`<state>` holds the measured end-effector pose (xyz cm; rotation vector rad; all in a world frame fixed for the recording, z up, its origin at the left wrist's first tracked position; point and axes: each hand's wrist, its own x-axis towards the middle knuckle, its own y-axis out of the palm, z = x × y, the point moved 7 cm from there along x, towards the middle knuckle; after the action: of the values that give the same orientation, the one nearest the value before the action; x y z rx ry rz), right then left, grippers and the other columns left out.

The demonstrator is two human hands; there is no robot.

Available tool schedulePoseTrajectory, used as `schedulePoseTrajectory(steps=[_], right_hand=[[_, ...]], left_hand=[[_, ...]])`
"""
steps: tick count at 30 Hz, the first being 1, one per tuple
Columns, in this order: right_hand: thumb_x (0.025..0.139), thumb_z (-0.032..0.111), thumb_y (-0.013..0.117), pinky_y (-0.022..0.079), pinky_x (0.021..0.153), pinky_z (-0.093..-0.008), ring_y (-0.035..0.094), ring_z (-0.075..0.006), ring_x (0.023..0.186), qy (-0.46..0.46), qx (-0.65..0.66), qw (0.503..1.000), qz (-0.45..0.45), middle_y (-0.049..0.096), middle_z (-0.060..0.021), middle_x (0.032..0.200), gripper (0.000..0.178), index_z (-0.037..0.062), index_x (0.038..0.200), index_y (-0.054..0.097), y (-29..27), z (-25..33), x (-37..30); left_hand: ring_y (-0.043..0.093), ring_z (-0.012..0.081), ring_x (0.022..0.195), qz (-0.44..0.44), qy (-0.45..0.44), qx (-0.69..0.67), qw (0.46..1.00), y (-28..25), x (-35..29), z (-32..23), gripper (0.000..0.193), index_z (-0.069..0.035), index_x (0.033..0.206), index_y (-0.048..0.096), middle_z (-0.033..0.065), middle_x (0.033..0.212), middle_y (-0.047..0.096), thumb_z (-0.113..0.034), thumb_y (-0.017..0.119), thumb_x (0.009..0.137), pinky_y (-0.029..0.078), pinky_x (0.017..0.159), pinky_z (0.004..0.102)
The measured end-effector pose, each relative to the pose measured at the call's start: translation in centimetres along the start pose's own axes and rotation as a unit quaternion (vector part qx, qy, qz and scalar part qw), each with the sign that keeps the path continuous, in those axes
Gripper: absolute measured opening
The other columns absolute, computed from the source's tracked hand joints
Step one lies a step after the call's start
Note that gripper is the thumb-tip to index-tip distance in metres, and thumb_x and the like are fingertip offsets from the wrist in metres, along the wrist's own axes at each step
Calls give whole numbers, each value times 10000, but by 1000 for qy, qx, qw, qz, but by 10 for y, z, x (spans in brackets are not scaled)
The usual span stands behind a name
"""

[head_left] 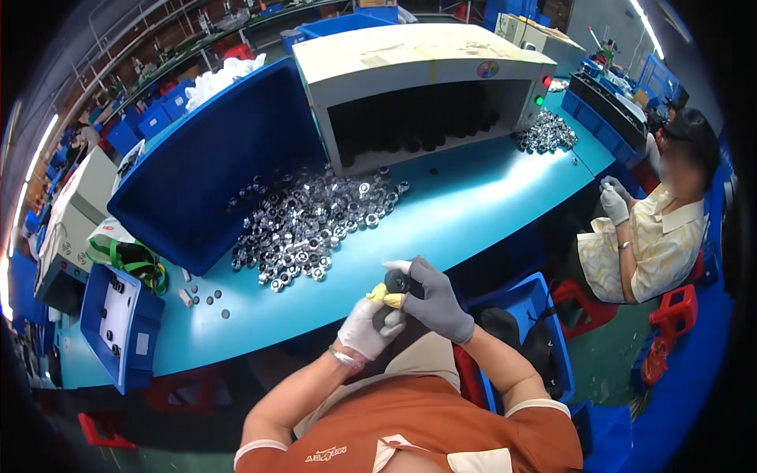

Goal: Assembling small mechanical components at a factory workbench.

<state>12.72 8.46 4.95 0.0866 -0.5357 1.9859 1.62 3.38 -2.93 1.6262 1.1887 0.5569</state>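
My right hand, in a grey glove with a pale fingertip, is closed around a small black round part in front of my body, near the table edge. Beside it, my left hand wears a white glove, its fingers bent together. Something yellow covers its fingertips or is pinched there; which of these I cannot tell. Those yellow tips touch or nearly touch the black part. A dark round shape shows at the left fingers, too unclear to name. Beyond my hands lies a heap of shiny metal ring-shaped parts.
A tipped blue bin opens onto the heap on the turquoise table. Behind stands a white box-shaped machine. A small blue bin is at the left. Another person sits at the right, beside red stools.
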Motion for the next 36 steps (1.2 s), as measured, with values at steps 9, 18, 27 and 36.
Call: schedulePoseTrajectory(steps=[9, 18, 27, 36], right_hand=[[788, 150, 766, 493, 764, -356, 603, -269, 851, -24, -132, 983, 127, 583, -111, 937, 480, 43, 1248, 680, 39, 0, -21], [773, 129, 767, 515, 675, -381, 634, -299, 764, -29, -223, 966, 129, 614, -122, 849, 366, 19, 1116, 704, 97, -18, -49], [786, 26, 714, 461, 645, -267, 533, -128, 709, 56, -75, 983, 158, 537, -58, 866, 513, 14, 1295, 656, 112, -35, -54], [773, 148, 795, 423, 537, -299, 509, -125, 565, 136, 9, 977, 162, 567, -78, 630, 268, -37, 949, 715, 128, -95, -63]], left_hand=[[503, 67, 538, -209, 37, 271, 939, -35, -54, -11, 240, -61, 954, 674, -4, 732, 590, -286, 622, 1019, 315, 458, 197], [532, 51, 541, -263, 176, 431, 845, -85, -82, 0, 118, -21, 897, 720, -2, 675, 609, -102, 644, 936, 379, 477, 214], [519, 77, 522, -252, 72, 275, 925, -114, -93, 15, 130, -43, 964, 671, 11, 717, 611, -137, 587, 997, 346, 446, 213], [544, 115, 615, -326, -38, 190, 925, -169, -94, 43, 143, 0, 1010, 694, 57, 855, 645, -129, 649, 969, 367, 487, 221]])
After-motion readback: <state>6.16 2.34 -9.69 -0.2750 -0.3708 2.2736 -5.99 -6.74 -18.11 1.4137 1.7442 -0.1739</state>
